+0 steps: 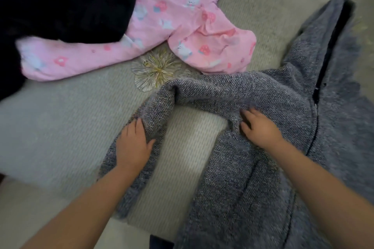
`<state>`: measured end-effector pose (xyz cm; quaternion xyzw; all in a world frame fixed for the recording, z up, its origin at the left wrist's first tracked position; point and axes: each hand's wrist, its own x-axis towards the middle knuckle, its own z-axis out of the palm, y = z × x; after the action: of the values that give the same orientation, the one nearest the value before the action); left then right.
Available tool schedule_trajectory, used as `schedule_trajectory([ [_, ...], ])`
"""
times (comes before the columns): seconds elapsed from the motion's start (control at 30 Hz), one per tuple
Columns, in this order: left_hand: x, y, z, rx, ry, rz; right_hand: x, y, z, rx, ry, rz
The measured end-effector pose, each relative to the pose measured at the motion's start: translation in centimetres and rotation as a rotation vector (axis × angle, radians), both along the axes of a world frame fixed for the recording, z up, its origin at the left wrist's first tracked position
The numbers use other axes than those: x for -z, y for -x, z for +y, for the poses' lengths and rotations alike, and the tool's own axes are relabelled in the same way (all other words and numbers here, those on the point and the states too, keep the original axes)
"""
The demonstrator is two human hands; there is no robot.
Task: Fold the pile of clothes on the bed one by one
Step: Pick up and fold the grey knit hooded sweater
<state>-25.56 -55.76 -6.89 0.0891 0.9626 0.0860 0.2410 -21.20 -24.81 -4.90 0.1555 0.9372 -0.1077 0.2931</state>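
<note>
A grey knitted zip hoodie [263,178] lies spread on the bed, hood toward the upper right, its dark zip running down the right side. Its left sleeve [153,115] is bent back toward me in an arch. My left hand [132,143] rests on that sleeve with thumb and fingers closed on the fabric. My right hand [260,126] presses on the hoodie near the armpit, fingers curled into the knit. A pink printed garment [182,26] lies beyond, partly under a black garment [66,4] at the upper left.
The bed cover [60,123] is pale grey-green ribbed fabric with an embroidered flower [155,68] between the pink garment and the hoodie. The bed's near edge runs along the lower left, with lighter floor [26,212] below it.
</note>
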Motion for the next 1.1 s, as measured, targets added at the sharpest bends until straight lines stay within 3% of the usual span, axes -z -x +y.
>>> schedule_trajectory([
  [0.07, 0.3, -0.2, -0.6, -0.037, -0.102, 0.044, -0.2, 0.0, -0.8, 0.042, -0.045, 0.197],
  [0.13, 0.1, 0.3, -0.8, -0.178, -0.202, 0.052, 0.2, 0.0, -1.7, 0.038, -0.088, 0.245],
  [0.27, -0.3, 1.5, -0.6, -0.441, -0.407, 0.114, 1.5, -0.2, -3.1, 0.039, -0.061, -0.043],
  [0.37, -1.2, 2.1, -0.6, -0.527, -0.532, 0.136, 1.2, 0.0, -3.6, 0.117, 0.002, 0.127],
  [0.5, -2.6, 2.4, -0.2, -0.509, -0.586, 0.16, 0.2, -2.3, -4.6, 0.009, 0.109, 0.286],
  [0.63, -3.8, 2.9, -0.4, -0.599, -0.592, 0.204, 0.9, -5.3, -4.7, -0.189, 0.05, -0.01],
  [0.73, -4.7, 3.7, -0.7, -0.722, -0.615, 0.173, 0.8, -4.6, -4.6, -0.143, 0.103, -0.068],
  [0.83, -6.3, 3.8, 0.5, -0.672, -0.67, 0.15, -0.5, -3.9, -3.9, -0.027, 0.229, -0.043],
  [0.93, -8.7, 4.1, 4.1, -0.551, -0.801, 0.098, -2.6, -4.8, -2.0, 0.129, 0.25, 0.102],
  [1.1, -13.8, 3.3, 16.7, -0.241, -1.107, -0.093, -6.5, -11.7, 3.3, 0.49, 0.19, 0.321],
])
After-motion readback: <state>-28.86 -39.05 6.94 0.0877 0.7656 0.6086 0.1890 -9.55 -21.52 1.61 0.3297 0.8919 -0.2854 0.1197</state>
